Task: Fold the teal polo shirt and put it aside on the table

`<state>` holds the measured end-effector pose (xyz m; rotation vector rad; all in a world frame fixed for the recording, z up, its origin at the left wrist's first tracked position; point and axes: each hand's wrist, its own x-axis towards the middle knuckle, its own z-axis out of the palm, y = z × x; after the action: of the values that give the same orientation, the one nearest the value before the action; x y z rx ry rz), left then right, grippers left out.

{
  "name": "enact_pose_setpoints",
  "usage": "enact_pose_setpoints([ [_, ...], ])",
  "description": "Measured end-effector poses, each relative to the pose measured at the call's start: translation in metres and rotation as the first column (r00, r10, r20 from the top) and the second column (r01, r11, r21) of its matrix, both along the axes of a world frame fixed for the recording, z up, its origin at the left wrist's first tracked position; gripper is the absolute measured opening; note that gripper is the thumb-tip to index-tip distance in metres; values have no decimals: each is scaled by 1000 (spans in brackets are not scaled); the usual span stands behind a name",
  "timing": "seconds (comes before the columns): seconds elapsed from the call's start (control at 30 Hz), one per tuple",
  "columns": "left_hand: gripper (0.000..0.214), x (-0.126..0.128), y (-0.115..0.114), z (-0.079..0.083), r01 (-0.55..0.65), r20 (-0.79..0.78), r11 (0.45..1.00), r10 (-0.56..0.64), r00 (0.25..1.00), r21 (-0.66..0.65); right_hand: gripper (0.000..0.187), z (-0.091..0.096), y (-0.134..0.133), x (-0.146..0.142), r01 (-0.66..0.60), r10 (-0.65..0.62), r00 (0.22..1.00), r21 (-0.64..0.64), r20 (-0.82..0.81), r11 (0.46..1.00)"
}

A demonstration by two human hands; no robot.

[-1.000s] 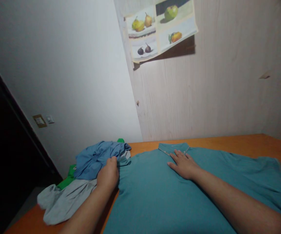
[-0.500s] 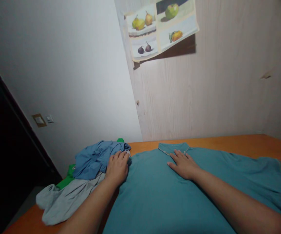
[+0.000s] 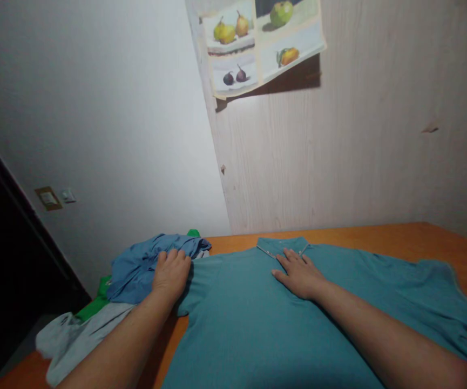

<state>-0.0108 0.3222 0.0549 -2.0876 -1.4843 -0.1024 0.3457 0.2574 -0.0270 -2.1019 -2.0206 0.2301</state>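
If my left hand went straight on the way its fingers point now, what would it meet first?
Your left hand would probably meet the crumpled blue fabric garment first, just ahead of it; they may already be touching, as depth there is unclear.

A room that looked to me, from far away, like part of a home.
I saw a heap of everyday clothes (image 3: 134, 275) and a spread teal shirt (image 3: 249, 324) on an orange table (image 3: 379, 234), a plain white wall (image 3: 115, 108) with a small switch or socket plate (image 3: 48, 198), and a sheet of fruit pictures (image 3: 263, 46) on a wood-grain panel (image 3: 282, 167); which room of the home it was, I could not tell.
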Motion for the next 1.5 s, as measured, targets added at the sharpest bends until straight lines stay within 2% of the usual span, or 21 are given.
enact_pose_setpoints([
  [0.1,35,15,-1,-1,2,26,1000,-2,1000,-1,81,-1,0,1,0,0,1000,-4,-2,1000],
  [0.2,35,52,-7,-1,84,165,996,-83,983,-4,82,0,0,0,1,-1,1000,-4,0,1000],
  [0.23,35,68,-9,-4,144,241,988,-128,962,-52,82,0,0,0,1,-1,1000,-5,1,1000],
  [0.27,36,84,-11,-8,209,326,970,-159,932,-125,81,1,-1,0,1,-1,1000,-7,4,1000],
  [0.37,44,123,-13,-33,335,371,911,-232,899,-242,81,2,-2,0,4,-4,1000,-10,11,1000],
  [0.43,56,132,-10,-52,369,379,873,-239,894,-319,81,3,-2,-1,3,-3,1000,-12,10,1000],
  [0.53,71,118,3,-66,299,369,868,-148,917,-395,81,5,-4,-1,-3,3,1000,-15,-1,1000],
  [0.63,71,96,17,-59,158,341,898,-9,940,-411,81,6,-4,-1,-9,8,1000,-14,-16,1000],
  [0.73,64,101,23,-45,84,321,913,53,946,-399,81,6,-4,-2,-7,7,1000,-18,-27,1000],
  [0.83,60,138,17,-44,156,334,923,-32,942,-351,80,4,-3,-2,-3,2,1000,-19,-31,1000],
  [0.93,63,173,10,-54,289,343,885,-161,926,-365,79,3,-2,-2,-4,4,999,-4,-34,1000],
  [1.0,70,180,11,-61,307,342,862,-169,924,-403,79,2,-2,-2,-4,4,999,3,-35,1000],
  [1.1,75,163,23,-64,217,342,878,-66,937,-426,79,4,-3,-2,-8,7,999,-1,-45,1000],
  [1.2,71,138,36,-59,82,359,911,76,930,-404,80,6,-4,-2,-8,8,998,-10,-59,1000],
  [1.3,61,141,40,-52,23,421,937,134,897,-349,80,8,-4,-4,1,-2,998,-19,-64,1000],
  [1.4,49,179,32,-49,162,534,943,19,845,-290,79,8,-4,-5,1,-2,997,-10,-78,1000],
  [1.5,44,230,17,-50,409,671,879,-152,725,-244,76,7,-4,-4,-15,18,996,31,-92,999],
])
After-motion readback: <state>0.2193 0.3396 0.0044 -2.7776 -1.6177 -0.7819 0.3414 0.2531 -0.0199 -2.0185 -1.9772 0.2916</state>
